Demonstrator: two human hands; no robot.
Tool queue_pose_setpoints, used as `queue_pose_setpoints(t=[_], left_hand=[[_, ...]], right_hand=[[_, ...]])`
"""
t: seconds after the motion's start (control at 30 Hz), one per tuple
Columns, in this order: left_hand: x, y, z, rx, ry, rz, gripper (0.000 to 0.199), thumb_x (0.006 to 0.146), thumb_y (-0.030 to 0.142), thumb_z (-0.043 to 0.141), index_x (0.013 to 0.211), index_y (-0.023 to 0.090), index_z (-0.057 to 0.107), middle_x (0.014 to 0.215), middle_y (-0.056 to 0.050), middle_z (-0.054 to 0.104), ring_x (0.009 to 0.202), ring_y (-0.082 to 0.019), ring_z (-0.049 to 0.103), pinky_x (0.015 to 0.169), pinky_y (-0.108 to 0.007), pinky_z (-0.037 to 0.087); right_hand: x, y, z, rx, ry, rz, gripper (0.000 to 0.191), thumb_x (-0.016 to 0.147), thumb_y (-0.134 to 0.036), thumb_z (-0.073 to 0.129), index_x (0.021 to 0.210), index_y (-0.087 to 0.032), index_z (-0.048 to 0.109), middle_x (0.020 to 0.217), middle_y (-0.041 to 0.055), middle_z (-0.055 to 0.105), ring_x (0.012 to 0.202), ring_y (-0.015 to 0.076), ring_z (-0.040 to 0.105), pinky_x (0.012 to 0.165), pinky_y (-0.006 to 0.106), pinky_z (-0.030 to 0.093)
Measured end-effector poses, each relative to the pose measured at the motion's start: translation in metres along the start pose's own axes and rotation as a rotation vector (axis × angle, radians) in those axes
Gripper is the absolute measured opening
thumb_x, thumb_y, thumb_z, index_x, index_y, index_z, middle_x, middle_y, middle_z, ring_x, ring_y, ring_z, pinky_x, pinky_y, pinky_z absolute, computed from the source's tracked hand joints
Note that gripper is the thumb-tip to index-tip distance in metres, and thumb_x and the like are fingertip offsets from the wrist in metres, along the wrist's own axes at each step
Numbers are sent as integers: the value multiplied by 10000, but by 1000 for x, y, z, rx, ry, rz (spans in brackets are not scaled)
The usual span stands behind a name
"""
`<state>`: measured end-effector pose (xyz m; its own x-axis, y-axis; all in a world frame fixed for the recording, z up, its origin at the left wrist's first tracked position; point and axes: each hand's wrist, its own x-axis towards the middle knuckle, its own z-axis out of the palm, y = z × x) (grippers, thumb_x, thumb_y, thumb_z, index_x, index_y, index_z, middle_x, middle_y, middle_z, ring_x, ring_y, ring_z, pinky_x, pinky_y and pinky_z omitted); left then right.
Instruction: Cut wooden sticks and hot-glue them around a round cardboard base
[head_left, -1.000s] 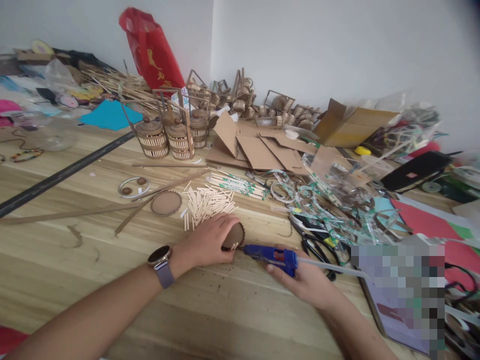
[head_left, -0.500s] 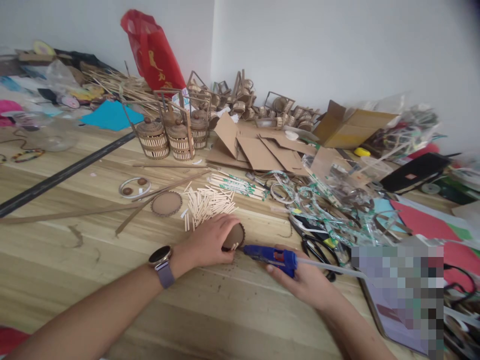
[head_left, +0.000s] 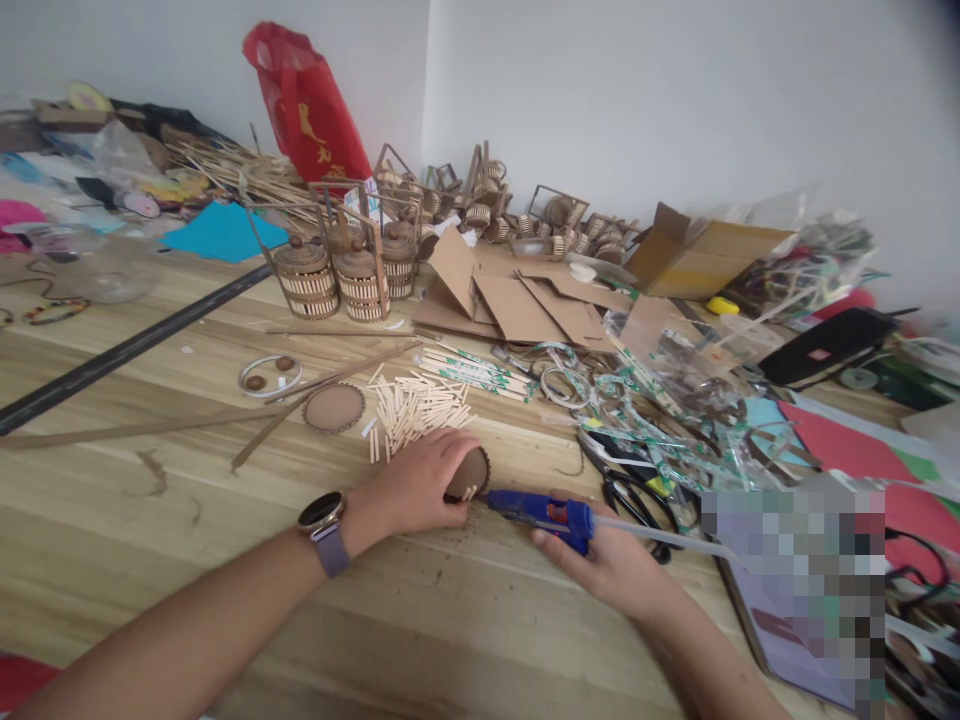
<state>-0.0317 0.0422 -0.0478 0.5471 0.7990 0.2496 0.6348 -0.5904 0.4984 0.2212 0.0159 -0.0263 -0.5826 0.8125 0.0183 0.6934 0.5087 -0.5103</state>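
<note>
My left hand (head_left: 424,485), with a watch on its wrist, is closed around a small round cardboard disc (head_left: 466,476) with a ridged edge, tilted up on its side. A few short pale sticks show at the disc's lower edge by my fingertips. My right hand (head_left: 611,555) grips a blue hot glue gun (head_left: 551,515), a clear glue stick trailing from its back. Its nozzle points left, right at the disc's lower edge; whether they touch I cannot tell. Just behind my left hand lies a pile of short sticks (head_left: 416,408). Another cardboard disc (head_left: 334,408) rests flat to the left.
Small lidded stick baskets (head_left: 364,285) with handles stand at the back left. Cardboard pieces (head_left: 517,305) lie behind the sticks. Scissors (head_left: 637,505), plastic wrappers (head_left: 630,400) and a tablet (head_left: 795,620) crowd the right. A white ring (head_left: 244,380) with brown beads sits left.
</note>
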Motion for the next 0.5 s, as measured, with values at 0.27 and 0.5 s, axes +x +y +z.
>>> queue_pose_setpoints(t=[0.27, 0.5], left_hand=[[0, 1, 0, 13, -3, 0, 643, 651, 170, 661, 1259, 153, 451, 1328, -149, 532, 1250, -304, 471, 1077, -462, 378], [0, 1, 0, 4, 3, -4, 654, 650, 160, 647, 1267, 170, 431, 1326, -147, 535, 1246, -313, 477, 1058, -487, 392]], right_hand=[[-1, 0, 1, -15, 15, -5, 332, 911, -403, 435, 865, -175, 672, 838, 86, 722, 750, 210, 658, 673, 293, 507], [0, 0, 1, 3, 14, 30, 359, 898, -417, 443, 887, -157, 690, 868, 114, 735, 770, 237, 674, 692, 325, 532]])
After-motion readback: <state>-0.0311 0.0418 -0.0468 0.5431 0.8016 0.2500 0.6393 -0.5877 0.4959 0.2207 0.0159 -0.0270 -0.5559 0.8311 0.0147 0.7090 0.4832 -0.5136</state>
